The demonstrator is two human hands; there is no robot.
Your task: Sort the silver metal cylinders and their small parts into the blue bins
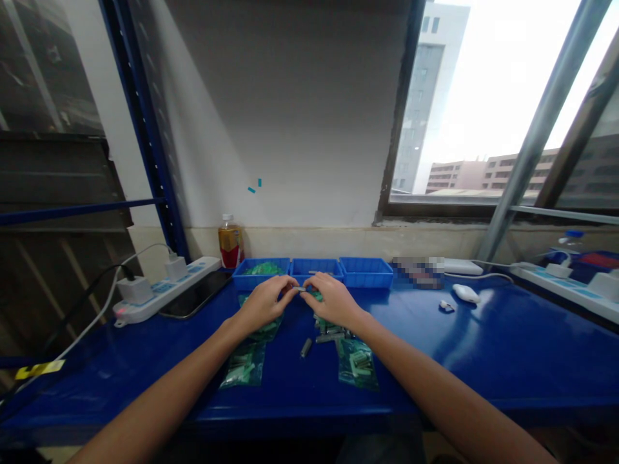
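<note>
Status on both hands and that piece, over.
Left hand, right hand: pinching one small piece between them. Details too small to tell. Grey cylinder loose nearby, apparently not blocking.

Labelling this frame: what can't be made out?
All in the head view:
Small part between left hand and right hand: too small, partly covered by them.
Loose parts beneath the right hand: partly hidden by it.
Item beside the rightmost tray: pixelated.
Power strip at right: cut off by the edge.
</note>
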